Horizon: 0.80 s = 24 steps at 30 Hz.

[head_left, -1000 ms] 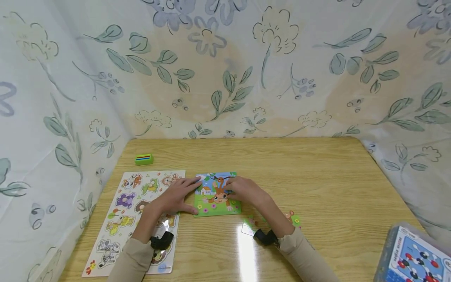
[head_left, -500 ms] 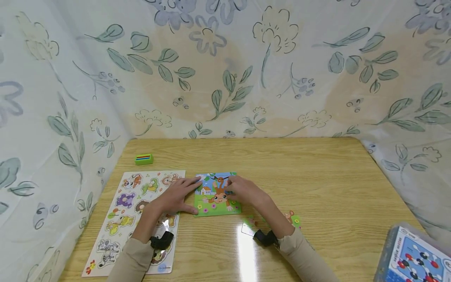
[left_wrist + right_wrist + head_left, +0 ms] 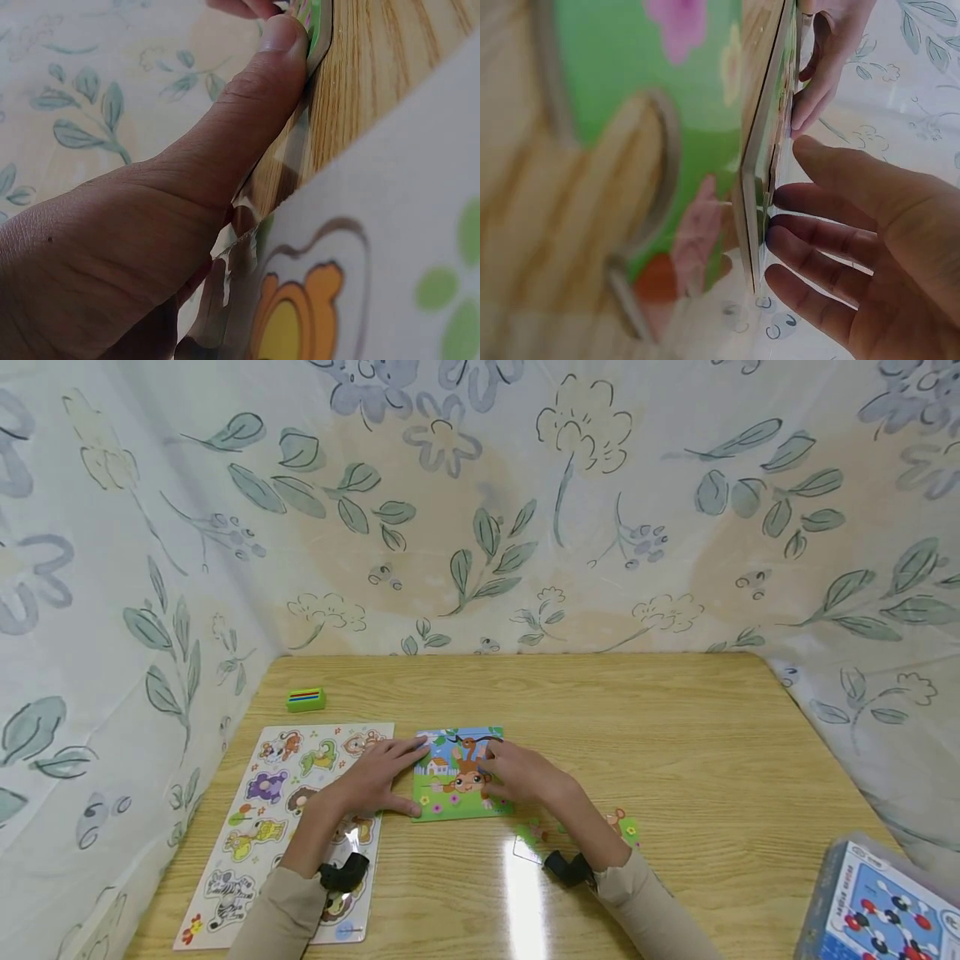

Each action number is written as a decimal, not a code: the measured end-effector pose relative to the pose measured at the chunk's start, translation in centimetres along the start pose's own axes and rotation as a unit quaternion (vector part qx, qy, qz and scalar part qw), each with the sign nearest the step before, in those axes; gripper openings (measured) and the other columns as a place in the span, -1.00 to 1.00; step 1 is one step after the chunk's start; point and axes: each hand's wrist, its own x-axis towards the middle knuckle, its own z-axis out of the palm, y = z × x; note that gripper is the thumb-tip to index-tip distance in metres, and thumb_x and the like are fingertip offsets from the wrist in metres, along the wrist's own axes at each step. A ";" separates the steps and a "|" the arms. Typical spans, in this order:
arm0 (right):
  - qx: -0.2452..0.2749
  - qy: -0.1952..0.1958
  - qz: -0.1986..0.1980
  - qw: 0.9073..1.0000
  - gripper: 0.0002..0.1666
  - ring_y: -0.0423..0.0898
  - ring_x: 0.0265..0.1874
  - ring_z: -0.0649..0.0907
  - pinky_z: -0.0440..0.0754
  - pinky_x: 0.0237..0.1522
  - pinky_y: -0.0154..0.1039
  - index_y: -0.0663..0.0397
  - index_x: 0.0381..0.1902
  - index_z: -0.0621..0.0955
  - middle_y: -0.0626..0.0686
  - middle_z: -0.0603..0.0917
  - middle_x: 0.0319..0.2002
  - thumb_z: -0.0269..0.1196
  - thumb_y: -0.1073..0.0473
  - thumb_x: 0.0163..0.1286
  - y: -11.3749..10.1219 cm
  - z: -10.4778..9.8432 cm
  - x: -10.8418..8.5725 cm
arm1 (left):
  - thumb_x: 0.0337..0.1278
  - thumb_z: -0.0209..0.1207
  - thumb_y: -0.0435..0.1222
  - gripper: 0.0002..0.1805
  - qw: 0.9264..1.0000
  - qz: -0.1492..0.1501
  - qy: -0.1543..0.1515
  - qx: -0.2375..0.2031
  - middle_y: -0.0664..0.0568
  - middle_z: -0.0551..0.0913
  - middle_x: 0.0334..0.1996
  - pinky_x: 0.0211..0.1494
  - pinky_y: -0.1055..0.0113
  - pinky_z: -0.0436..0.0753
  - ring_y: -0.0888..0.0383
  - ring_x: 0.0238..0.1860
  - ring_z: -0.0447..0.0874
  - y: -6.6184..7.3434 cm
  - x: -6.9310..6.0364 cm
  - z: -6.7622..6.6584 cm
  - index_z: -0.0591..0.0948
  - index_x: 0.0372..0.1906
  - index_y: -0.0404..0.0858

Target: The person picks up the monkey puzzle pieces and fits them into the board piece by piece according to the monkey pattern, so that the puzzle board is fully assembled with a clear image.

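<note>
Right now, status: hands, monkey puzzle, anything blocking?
Left hand: touching left edge of monkey puzzle. Right hand: touching its right side. Right forearm partly hides loose pieces.

head: bright, white glare on tabletop (image 3: 675, 743) | both wrists: dimmer | right wrist: near puzzle piece (image 3: 705, 127) blurred

Monkey pzl (image 3: 453, 781): grn/blu/brn | animal brd (image 3: 283, 812): wht | cloth (image 3: 450, 510): floral ptrn

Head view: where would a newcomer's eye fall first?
Probably on the green-and-blue square monkey puzzle near the middle, with the left hand touching its left side and the right hand its right. Next come the white rectangular cartoon-animal board left of it and the blue-and-white molecule-picture box at lower right.
</note>
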 end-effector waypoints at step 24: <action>-0.130 -0.005 0.022 0.991 -0.71 -0.07 -0.26 0.56 0.52 -0.46 -0.38 0.02 0.03 0.68 -0.02 0.57 0.08 0.11 0.11 0.49 -1.8 0.1 0.0 | -0.10 0.32 0.26 0.07 1.000 0.000 -0.005 -0.002 -0.04 0.18 0.51 0.38 -0.26 0.23 -0.16 0.42 0.23 0.0 0.2 -0.1 0.22 0.50 -0.13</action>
